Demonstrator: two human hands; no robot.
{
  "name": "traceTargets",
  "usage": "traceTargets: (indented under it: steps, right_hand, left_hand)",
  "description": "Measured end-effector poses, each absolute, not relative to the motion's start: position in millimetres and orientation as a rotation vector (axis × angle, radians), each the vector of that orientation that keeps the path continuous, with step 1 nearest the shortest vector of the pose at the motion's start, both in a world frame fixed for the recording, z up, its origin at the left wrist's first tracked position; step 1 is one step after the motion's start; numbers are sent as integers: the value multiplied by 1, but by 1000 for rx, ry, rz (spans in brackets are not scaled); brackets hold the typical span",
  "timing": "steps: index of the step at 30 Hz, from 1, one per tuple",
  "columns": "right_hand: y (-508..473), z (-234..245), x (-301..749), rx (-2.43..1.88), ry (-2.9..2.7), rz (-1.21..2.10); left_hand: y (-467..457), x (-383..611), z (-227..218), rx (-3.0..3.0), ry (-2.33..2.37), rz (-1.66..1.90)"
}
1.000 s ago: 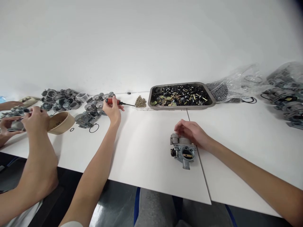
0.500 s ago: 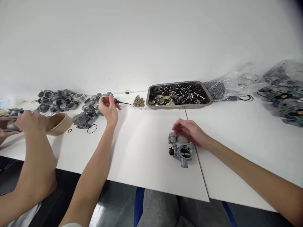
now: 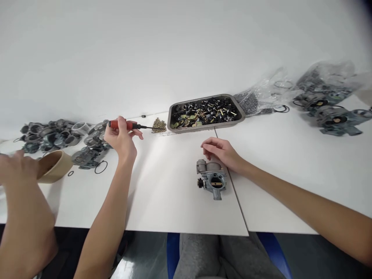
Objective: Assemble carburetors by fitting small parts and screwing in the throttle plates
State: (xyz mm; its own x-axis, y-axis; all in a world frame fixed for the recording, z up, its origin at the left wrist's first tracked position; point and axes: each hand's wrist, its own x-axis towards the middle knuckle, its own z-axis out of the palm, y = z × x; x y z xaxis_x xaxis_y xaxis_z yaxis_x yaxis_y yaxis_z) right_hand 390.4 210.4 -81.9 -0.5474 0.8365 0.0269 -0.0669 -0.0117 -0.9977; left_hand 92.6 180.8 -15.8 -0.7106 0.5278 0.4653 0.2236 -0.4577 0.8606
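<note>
My left hand (image 3: 121, 137) is closed around a red-handled screwdriver (image 3: 128, 124), held above the white table (image 3: 174, 201) with its thin shaft pointing right toward a small heap of brass screws (image 3: 158, 124). My right hand (image 3: 222, 153) rests on the table just behind a grey metal carburetor (image 3: 211, 178), fingers loosely curled and touching its top edge; nothing is in that hand. The carburetor stands near the table's front edge with its round bore facing me.
A steel tray (image 3: 177, 130) of small black and brass parts stands behind the carburetor. Plastic bags of parts (image 3: 261, 99) and more carburetors (image 3: 334, 116) lie at the right. Grey castings (image 3: 49, 133), black O-rings (image 3: 100, 167) and a tan bowl (image 3: 56, 166) sit left, by another person's hand (image 3: 17, 170).
My left hand has lifted the screwdriver slightly and drawn it back from the screw heap. The view has swung, shifting everything left. The other person's hands moved lower left.
</note>
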Motion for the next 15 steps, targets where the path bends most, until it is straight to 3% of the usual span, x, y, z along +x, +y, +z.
traceTargets:
  steps: [5,15]
  right_hand:
    - [214,-82,393,-925,-1811,1199]
    - [212,-85,391,-832,-1876,1245]
  left_hand:
    - [179,125,-25,1066,1347,2022]
    - [170,164,-39,1032,1240,1737]
